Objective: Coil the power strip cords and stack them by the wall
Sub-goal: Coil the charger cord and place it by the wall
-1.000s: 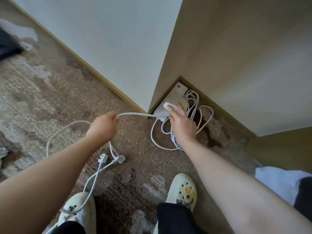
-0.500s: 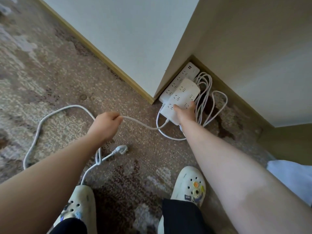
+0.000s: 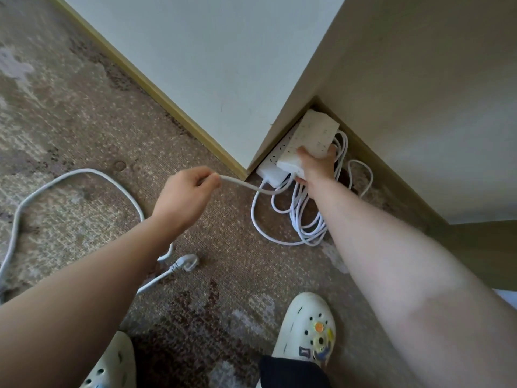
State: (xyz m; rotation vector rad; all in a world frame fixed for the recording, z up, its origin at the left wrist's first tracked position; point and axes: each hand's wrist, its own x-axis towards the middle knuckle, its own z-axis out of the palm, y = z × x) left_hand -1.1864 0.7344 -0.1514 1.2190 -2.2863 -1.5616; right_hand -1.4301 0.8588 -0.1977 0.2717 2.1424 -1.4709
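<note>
R hand [image 3: 316, 166] is gripping the upper power strip [image 3: 307, 141], fingers curled round its near end, thumb at its far side. That strip is lying on top of a lower power strip [image 3: 272, 166], both in the wall corner [image 3: 314, 102], tight against the skirting. Coiled cord [image 3: 305, 214] is lying on the carpet [image 3: 70, 121] just in front of the corner, partly under the R forearm. L hand [image 3: 186, 191] is pinching the loose cord [image 3: 84, 175] w/ clenched fingers; the cord is running from the upper strip thru the fist, then looping out over the carpet well away from the corner. Its plug [image 3: 187, 261] is lying below the L wrist. Two white clogs [image 3: 306, 329] are standing nearer the camera.
</note>
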